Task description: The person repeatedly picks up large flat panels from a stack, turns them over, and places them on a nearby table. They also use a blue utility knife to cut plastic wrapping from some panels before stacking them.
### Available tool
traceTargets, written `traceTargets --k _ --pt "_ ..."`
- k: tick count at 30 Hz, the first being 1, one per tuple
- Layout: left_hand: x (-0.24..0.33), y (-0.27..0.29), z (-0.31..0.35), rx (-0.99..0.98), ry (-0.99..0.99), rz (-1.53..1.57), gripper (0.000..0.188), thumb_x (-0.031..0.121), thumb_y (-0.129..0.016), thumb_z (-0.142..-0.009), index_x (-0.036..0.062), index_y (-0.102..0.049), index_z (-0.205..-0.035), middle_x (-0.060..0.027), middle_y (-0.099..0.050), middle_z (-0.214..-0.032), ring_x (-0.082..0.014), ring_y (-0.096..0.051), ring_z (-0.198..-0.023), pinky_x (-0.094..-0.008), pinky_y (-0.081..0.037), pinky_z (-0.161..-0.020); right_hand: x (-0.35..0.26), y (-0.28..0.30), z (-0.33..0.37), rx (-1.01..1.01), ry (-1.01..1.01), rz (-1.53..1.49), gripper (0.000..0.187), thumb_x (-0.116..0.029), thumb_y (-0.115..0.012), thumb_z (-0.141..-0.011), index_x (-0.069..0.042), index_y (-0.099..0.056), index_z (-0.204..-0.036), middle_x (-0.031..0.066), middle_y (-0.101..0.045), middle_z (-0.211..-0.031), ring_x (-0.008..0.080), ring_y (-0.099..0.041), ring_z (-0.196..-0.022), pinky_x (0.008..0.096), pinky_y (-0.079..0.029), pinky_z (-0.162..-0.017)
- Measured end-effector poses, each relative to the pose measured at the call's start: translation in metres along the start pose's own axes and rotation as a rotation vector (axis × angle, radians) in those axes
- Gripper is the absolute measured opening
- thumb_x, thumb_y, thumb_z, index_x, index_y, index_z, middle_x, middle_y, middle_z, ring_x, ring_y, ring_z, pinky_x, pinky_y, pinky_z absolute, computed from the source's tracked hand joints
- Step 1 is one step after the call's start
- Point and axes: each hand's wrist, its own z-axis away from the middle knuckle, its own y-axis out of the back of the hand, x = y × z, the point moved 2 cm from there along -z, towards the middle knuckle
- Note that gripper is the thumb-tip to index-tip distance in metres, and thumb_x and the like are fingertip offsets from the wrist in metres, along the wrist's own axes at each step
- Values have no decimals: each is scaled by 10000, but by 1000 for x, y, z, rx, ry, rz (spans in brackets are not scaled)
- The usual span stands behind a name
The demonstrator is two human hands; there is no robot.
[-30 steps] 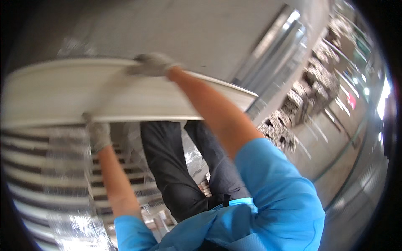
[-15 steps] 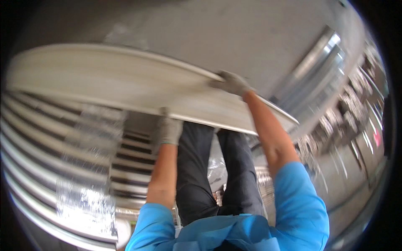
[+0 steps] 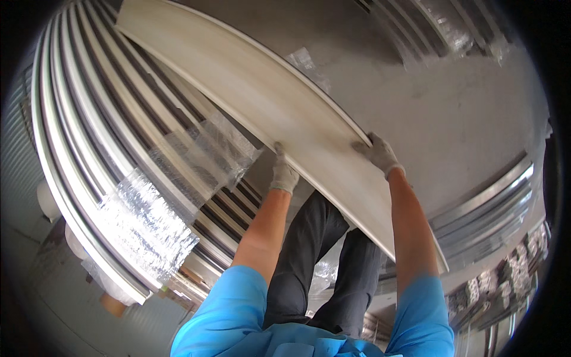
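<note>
A long cream-coloured channel panel (image 3: 279, 113) with raised edges slants across the view, from the upper left down to the right, in front of my legs. My left hand (image 3: 284, 172), in a pale work glove, grips its near edge, the thumb lying over the rim. Farther to the right, my gloved right hand (image 3: 382, 153) is closed on the far edge, its fingertips reaching onto the panel's inner face. Both hands hold the panel raised; their undersides are hidden.
On the left lies a stack of long profiles (image 3: 89, 119), partly under clear plastic wrap (image 3: 148, 223). Wrapped metal lengths (image 3: 488, 208) rest on the grey floor (image 3: 452, 119) at right. More wrapped profiles (image 3: 434, 27) lie at the far right, with bundled stock (image 3: 493, 285) below.
The view has turned, so the panel now slants more steeply and the stack at left shows more fully. Both hands keep their hold on the panel's edges.
</note>
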Motion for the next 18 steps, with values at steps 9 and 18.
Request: traceTargets --k 9,18 --pt "14 -13 -18 13 59 98 710 592 -513 -934 69 -419 -1405 -132 -476 -1405 -309 -464 -1295 -474 -395 -1096 70 24 66 19 -31 116 661 -505 -804 -699 -9 -621 -1096 212 -677 -1014 342 -657 -987 418 -487 -855" --pt "0 -67 90 35 109 171 673 578 -439 -965 86 -410 -1424 -126 -486 -1404 -304 -488 -1264 -428 -409 -1067 86 48 252 246 -14 255 622 -357 -870 -613 -11 -574 -1037 225 -646 -973 423 -612 -944 479 -478 -796"
